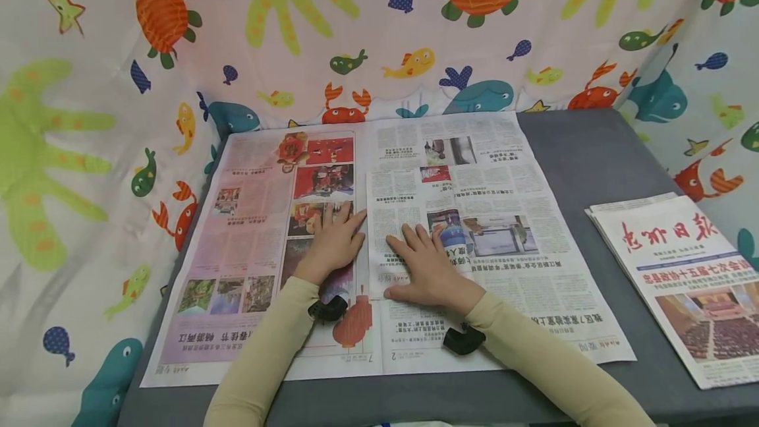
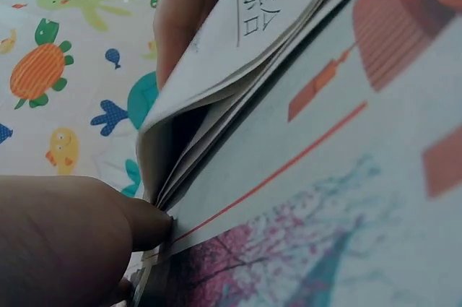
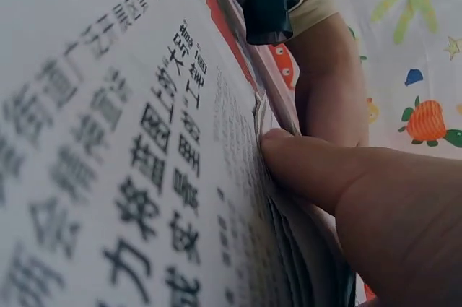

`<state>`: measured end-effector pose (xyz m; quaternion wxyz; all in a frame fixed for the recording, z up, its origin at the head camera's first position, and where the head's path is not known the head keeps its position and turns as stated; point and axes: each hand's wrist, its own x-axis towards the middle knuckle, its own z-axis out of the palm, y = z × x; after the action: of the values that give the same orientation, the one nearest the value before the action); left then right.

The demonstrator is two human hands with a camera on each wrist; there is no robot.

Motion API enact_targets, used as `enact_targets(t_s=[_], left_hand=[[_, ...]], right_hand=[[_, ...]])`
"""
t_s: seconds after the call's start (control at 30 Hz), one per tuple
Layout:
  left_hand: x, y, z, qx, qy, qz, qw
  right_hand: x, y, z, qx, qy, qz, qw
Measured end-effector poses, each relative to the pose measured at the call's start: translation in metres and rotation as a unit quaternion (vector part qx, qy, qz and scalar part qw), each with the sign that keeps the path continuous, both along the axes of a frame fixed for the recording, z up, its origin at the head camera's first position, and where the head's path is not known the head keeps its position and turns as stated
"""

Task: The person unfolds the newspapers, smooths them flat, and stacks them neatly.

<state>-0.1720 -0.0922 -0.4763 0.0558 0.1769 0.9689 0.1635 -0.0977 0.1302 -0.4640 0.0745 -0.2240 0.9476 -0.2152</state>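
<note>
The newspaper (image 1: 382,321) is laid open on the grey surface (image 1: 575,150), directly beneath both hands. Its crease is set between them, the left hand (image 1: 330,246) being rested on the left page and the right hand (image 1: 435,275) on the right page. Nothing is clenched by either hand: the fingers are extended and pressed against the paper. In the wrist views, each thumb is seen touching the paper's edges, and a leaf (image 2: 249,40) is lifted and bowed along its edge. That edge is met just right of the left hand, running away from the person, while the leaf is overlain by the right hand.

The spread's long axis is turned left to right; each page's is directed from the near side to the far side. The print is inverted, its headings pointed towards the person. A folded newspaper (image 1: 700,282) is placed apart at the right, before a patterned cloth (image 1: 409,31).
</note>
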Motion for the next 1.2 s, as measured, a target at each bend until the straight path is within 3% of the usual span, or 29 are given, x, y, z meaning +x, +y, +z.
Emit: enact_targets(t_s=[0.17,0.27,0.4,0.53,0.7,0.8,0.87,0.93,1.1,1.13,1.2], left_hand=[[-0.002,0.0,0.005,-0.003,-0.005,-0.001,1.0],[-0.003,0.0,0.007,-0.001,-0.01,-0.004,0.9999],[-0.004,0.0,0.008,0.004,-0.013,-0.011,0.9998],[-0.005,0.001,0.008,0.009,-0.023,-0.012,0.9996],[-0.005,0.001,0.008,0.007,-0.038,-0.007,0.9992],[-0.003,0.0,0.009,0.004,-0.03,-0.008,0.9995],[-0.003,0.0,0.009,0.003,-0.026,-0.009,0.9996],[-0.002,-0.001,0.009,0.009,-0.024,-0.007,0.9997],[-0.003,-0.001,0.008,0.015,-0.019,0.001,0.9997],[-0.003,-0.001,0.008,0.013,-0.017,0.003,0.9998],[-0.003,0.0,0.007,0.011,-0.012,0.006,0.9998]], right_hand=[[-0.006,0.0,-0.004,-0.048,0.019,-0.021,0.9985],[-0.009,0.003,-0.006,-0.109,0.032,-0.042,0.9927],[-0.008,0.01,-0.004,-0.185,0.025,-0.09,0.9783],[-0.006,0.019,0.003,-0.229,-0.003,-0.141,0.9631],[-0.007,0.027,0.002,-0.304,-0.03,-0.169,0.9372],[-0.008,0.032,0.0,-0.37,-0.069,-0.184,0.908],[-0.007,0.035,0.001,-0.415,-0.095,-0.196,0.8833],[-0.007,0.038,0.003,-0.46,-0.121,-0.214,0.853],[-0.007,0.045,0.008,-0.556,-0.187,-0.283,0.7588],[-0.007,0.046,0.009,-0.568,-0.193,-0.294,0.7446],[-0.006,0.05,0.012,-0.586,-0.195,-0.304,0.7253]])
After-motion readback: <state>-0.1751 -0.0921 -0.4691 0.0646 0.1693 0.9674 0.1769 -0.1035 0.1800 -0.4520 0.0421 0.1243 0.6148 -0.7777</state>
